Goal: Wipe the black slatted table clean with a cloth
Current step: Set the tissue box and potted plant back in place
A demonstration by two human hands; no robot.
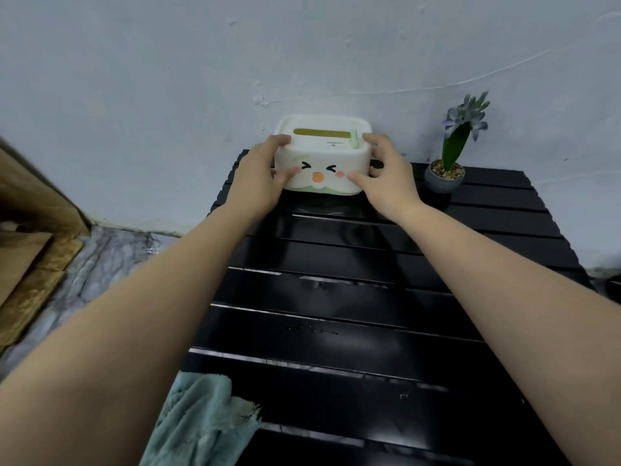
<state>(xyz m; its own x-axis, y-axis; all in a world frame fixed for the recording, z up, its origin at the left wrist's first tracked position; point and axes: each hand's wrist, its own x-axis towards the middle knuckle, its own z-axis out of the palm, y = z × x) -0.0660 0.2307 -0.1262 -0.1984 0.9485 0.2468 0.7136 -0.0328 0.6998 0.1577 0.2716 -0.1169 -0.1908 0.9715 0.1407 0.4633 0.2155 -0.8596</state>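
Observation:
The black slatted table (353,348) fills the middle and right of the view. A white tissue box (322,163) with a cartoon face stands at its far edge by the wall. My left hand (258,176) grips the box's left side and my right hand (386,173) grips its right side. A light teal cloth (198,422) lies crumpled over the table's near left corner, partly under my left forearm, with neither hand touching it.
A small grey pot (443,178) with a purple-flowered plant stands at the table's far right, close to my right hand. A white wall runs behind the table. Brown cardboard (30,250) lies on the marbled floor at the left.

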